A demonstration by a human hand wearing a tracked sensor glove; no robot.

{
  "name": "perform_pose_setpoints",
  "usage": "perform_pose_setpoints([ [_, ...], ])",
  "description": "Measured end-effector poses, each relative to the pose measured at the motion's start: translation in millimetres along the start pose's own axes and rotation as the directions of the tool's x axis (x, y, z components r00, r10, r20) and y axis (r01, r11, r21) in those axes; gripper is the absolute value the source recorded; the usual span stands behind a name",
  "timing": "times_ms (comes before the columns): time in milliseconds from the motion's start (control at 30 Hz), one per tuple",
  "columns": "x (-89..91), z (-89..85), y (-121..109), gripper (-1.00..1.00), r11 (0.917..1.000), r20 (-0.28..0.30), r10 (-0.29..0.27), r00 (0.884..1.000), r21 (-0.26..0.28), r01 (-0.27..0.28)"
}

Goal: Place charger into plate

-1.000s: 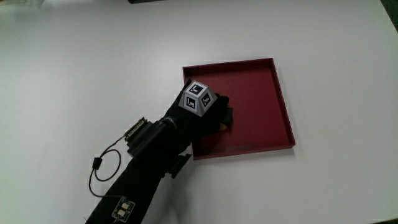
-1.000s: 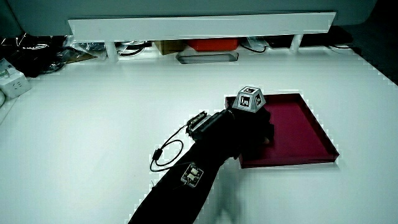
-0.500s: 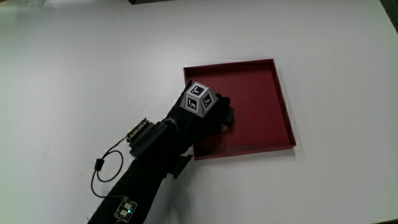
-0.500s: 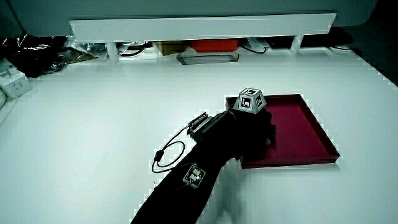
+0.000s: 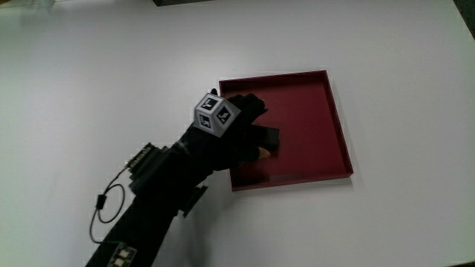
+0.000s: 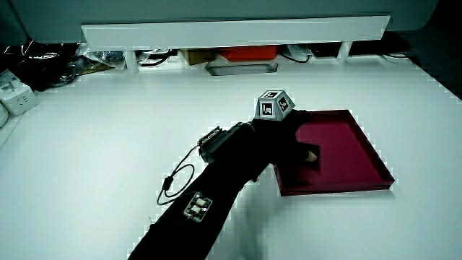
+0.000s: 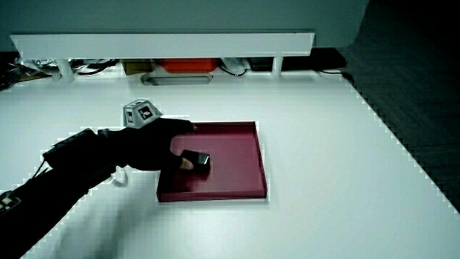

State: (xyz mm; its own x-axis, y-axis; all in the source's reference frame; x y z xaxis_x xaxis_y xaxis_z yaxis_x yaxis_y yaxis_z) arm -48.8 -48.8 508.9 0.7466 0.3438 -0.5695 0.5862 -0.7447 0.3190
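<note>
**A:** ok so what's closest to you on that white tabletop (image 5: pixel 386 215)?

**B:** The forearm (image 5: pixel 152 196), black sleeve, coming in from the person's edge. There's a little circuit board strapped on it and a thin looped wire (image 5: pixel 104 211) lying beside it on the tabletop.

**A:** and the hand?

**B:** The hand (image 5: pixel 230 133) sits over the nearer corner area of the red plate (image 5: pixel 338 126), more of a shallow square tray really. The patterned cube (image 5: pixel 215 113) sticks up off its back, easy to spot in both side views (image 6: pixel 273 105) (image 7: pixel 141 114).

**A:** where's the charger tho

**B:** Inside the plate. In a side view the charger (image 7: pixel 195 160) is a small dark block lying on the red floor, toward the nearer part of the plate, right at the fingers (image 7: pixel 181 160).

**A:** gripping it or not?

**B:** Looks like the fingers are loosely spread, touching the charger at most. From above the thumb (image 5: pixel 265 138) points across the plate floor and I can't pick the charger out under the glove.

**A:** anything farther out?

**B:** The low white partition (image 6: pixel 231 30) at the table's edge, with boxes and cables under it.
</note>
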Motion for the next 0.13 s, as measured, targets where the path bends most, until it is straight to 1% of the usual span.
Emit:
perform_pose_setpoints([
  [33, -0.8, 4.8, -4, -1.0, 0.9988, -0.001, -0.041, 0.999, 0.025, 0.041],
  [67, -4.5, 7.9, -8, -1.0, 0.9959, -0.012, -0.083, 0.996, 0.035, 0.084],
  [100, -3.6, 15.4, -14, -1.0, 0.9959, 0.029, -0.083, 0.996, 0.038, 0.082],
  [133, -6.4, 18.2, -19, -1.0, 0.9921, 0.057, -0.108, 0.993, 0.071, 0.103],
])
